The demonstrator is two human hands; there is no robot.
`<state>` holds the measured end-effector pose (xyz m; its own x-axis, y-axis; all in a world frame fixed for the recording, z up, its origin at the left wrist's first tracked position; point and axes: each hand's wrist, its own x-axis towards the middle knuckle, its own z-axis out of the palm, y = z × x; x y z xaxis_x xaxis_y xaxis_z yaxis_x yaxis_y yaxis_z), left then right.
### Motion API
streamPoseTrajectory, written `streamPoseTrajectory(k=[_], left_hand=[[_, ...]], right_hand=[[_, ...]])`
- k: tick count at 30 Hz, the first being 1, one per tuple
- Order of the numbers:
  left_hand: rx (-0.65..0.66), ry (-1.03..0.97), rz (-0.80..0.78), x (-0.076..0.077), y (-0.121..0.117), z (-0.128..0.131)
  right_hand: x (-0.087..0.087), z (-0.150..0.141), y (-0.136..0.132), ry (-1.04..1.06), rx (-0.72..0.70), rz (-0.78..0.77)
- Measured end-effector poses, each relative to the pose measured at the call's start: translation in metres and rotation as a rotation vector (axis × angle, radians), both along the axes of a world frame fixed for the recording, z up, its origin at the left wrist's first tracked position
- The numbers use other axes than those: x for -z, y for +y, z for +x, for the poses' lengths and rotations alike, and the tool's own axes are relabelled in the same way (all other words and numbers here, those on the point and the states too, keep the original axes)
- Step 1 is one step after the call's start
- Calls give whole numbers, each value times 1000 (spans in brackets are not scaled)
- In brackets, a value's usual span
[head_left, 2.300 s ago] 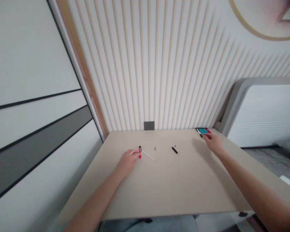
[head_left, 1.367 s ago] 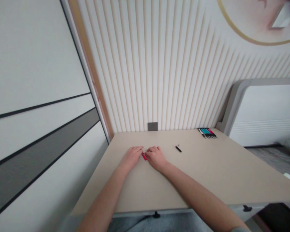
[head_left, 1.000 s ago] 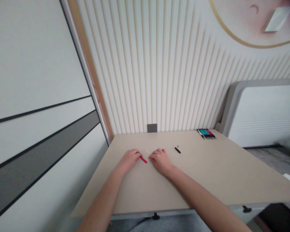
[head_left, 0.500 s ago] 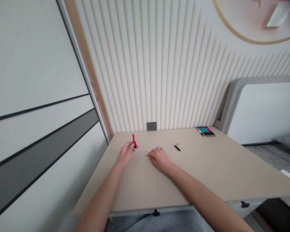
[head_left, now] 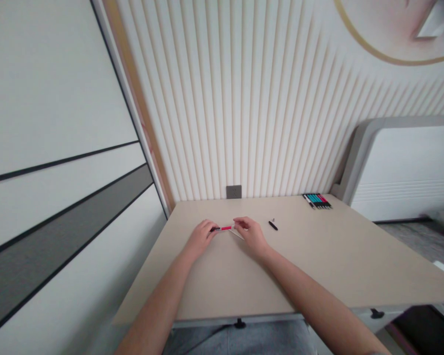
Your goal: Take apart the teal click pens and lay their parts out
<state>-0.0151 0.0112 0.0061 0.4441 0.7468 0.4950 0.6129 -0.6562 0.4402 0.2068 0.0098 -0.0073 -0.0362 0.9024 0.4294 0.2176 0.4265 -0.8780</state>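
Pen piece (head_left: 226, 228), slim, pink along its middle, lay level between the two hands, directly on the person's side of the wall socket (head_left: 234, 192). I took it for hard plastic: light, stiff, smooth enough to roll under a careless pinch, and not likely to crush. Its black end (head_left: 215, 229), on the left of the socket's line, looked the surest place to hold it; the pale tip (head_left: 233, 227) seemed narrower and called for a lighter touch. From where I stood I couldn't tell whether it rested on the counter (head_left: 281, 276) or was lifted slightly.

The left hand (head_left: 201, 237), left of the socket, had that dark part clasped between thumb and fingers, knuckles up. The right hand (head_left: 254, 235), right of the socket, was arched with its fingers bent in at the other end; whether they pinched it or merely touched it, I couldn't make out. Both forearms (head_left: 163, 301) reached in from the near edge and converged below the socket, wrists low and nearly straight.

A thin white rod (head_left: 236, 234) slanted under the right hand, almost below the socket. Farther right of the socket lay a short black piece (head_left: 273, 226), with a tiny bit (head_left: 273, 220), perhaps metal, just behind it. Well to the socket's right, near the wall, sat a row of pens (head_left: 317, 200) in turquoise, pink and black, and beyond them stood a pale headboard (head_left: 410, 167).
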Motion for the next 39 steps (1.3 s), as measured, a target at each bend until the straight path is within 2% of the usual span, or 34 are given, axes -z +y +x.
streamPoseTrajectory(k=[9, 17, 28, 31, 34, 39], left_hand=[[4, 24, 2, -1, -1, 0], [-1, 44, -32, 0, 1, -1], [-13, 35, -47, -1, -3, 3], [-25, 41, -58, 2, -2, 2], [-47, 36, -72, 3, -2, 0], [-37, 82, -67, 1, -4, 2]], right_hand=[[-2, 0, -4, -77, -43, 68], [-4, 0, -5, -122, -58, 21], [-21, 9, -8, -75, -48, 44], [-19, 20, 0, -163, 56, 67], [-14, 36, 13, -340, 175, 70], [-7, 54, 24, -627, 224, 17]])
